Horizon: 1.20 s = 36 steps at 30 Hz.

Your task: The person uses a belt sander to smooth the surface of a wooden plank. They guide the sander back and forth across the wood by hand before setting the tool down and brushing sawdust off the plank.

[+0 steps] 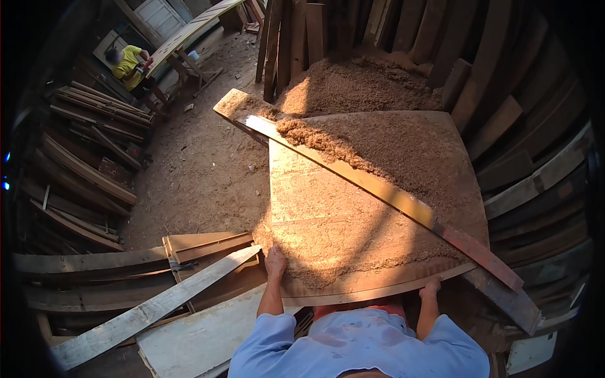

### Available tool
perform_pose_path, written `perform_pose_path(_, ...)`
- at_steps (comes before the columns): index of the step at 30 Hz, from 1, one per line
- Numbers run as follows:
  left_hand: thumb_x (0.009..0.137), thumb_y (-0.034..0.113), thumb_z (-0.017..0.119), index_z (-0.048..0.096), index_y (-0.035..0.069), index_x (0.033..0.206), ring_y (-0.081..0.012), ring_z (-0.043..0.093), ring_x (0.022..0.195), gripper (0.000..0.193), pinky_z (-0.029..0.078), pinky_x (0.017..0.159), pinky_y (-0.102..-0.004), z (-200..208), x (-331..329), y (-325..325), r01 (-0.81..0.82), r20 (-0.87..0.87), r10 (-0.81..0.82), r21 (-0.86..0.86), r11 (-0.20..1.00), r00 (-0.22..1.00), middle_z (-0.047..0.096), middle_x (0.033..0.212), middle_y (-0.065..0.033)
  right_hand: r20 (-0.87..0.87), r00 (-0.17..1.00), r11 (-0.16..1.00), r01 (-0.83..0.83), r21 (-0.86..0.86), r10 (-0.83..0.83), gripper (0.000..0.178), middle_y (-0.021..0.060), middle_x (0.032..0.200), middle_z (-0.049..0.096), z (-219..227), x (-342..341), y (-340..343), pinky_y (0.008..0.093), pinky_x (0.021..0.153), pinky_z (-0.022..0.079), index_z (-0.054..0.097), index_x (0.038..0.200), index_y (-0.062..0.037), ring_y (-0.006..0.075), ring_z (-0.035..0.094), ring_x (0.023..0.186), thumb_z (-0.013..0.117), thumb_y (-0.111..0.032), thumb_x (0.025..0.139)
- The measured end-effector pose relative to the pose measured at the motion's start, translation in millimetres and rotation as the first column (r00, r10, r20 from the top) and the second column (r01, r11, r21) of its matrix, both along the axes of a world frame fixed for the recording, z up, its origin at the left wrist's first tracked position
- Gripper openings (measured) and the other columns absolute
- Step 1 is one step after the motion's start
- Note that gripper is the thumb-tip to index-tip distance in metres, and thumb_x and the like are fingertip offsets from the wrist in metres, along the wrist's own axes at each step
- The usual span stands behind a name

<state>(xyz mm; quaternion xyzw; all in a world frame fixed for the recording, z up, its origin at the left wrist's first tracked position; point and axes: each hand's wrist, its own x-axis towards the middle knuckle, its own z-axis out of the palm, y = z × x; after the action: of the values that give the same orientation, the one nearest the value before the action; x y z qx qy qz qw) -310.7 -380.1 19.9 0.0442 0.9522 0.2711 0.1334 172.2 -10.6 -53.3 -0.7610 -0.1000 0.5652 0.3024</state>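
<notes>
both arms reach forward; left hand (275, 261) lies flat, fingers together, on the sawdust-covered board (353, 239); right hand (431, 288) curls over its near edge.

**Around the yard**

A heap of sawdust (359, 79) lies against dark upright planks (441, 31). Stacked timber (88, 164) lines the left side beside the bare dirt floor (201, 157). A pale grey board (151, 309) slants across flat sheets near the bottom. Far off, a person in a yellow shirt (129, 63) stands by a long curved board (189, 31).
</notes>
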Motion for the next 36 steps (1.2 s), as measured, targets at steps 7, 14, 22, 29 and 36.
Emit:
perform_pose_path(7,0.110,0.043,0.037,0.066,-0.001,0.099,-0.0567,0.063,0.097,0.054,0.049,0.084,-0.0626,-1,57,-55,-0.055,-0.062,0.054,-0.020,0.998,0.997,0.068,0.097,-0.0330,-0.207,0.978,1.000,-0.005,-0.024,0.000,0.080,0.0197,0.164,0.037,22,10,-15,0.0535,0.122,0.038,0.029,0.163,-0.0024,0.0391,0.044,0.146,0.034,-0.062,0.109)
perform_pose_path(14,0.110,0.042,0.037,0.065,-0.002,0.099,-0.0557,0.063,0.093,0.053,0.048,0.081,-0.0623,-3,87,-81,-0.098,-0.024,0.099,0.031,0.995,0.995,0.068,0.094,-0.0321,-0.219,0.973,0.997,-0.070,0.009,0.071,0.075,0.0156,0.167,0.034,4,29,-21,0.0538,0.124,0.033,0.028,0.164,-0.0053,0.0372,0.040,0.149,0.026,-0.058,0.111)
perform_pose_path(22,0.110,0.042,0.038,0.064,0.000,0.103,-0.0555,0.063,0.094,0.050,0.047,0.082,-0.0612,-7,102,-97,-0.142,-0.028,0.145,0.088,0.986,0.989,0.068,0.097,-0.0312,-0.296,0.951,0.996,-0.082,0.023,0.086,0.069,0.0168,0.168,0.034,15,11,-9,0.0581,0.123,0.032,0.027,0.165,-0.0070,0.0388,0.037,0.151,0.025,-0.050,0.111)
perform_pose_path(29,0.110,0.042,0.039,0.061,0.001,0.100,-0.0505,0.060,0.081,0.047,0.048,0.073,-0.0545,-5,122,-84,-0.157,-0.038,0.160,0.078,0.985,0.986,0.063,0.086,-0.0272,-0.255,0.957,0.989,-0.125,0.074,0.140,0.068,0.0198,0.162,0.039,26,-7,21,0.0553,0.118,0.043,0.030,0.161,-0.0011,0.0401,0.048,0.142,0.031,-0.048,0.112)
perform_pose_path(36,0.109,0.040,0.038,0.060,0.001,0.098,-0.0543,0.060,0.085,0.046,0.047,0.075,-0.0569,-10,146,-76,-0.194,-0.065,0.195,0.035,0.980,0.979,0.063,0.087,-0.0292,-0.392,0.901,0.982,-0.179,0.060,0.188,0.072,0.0172,0.161,0.041,17,6,8,0.0515,0.119,0.043,0.033,0.160,-0.0039,0.0354,0.049,0.143,0.037,-0.057,0.111)
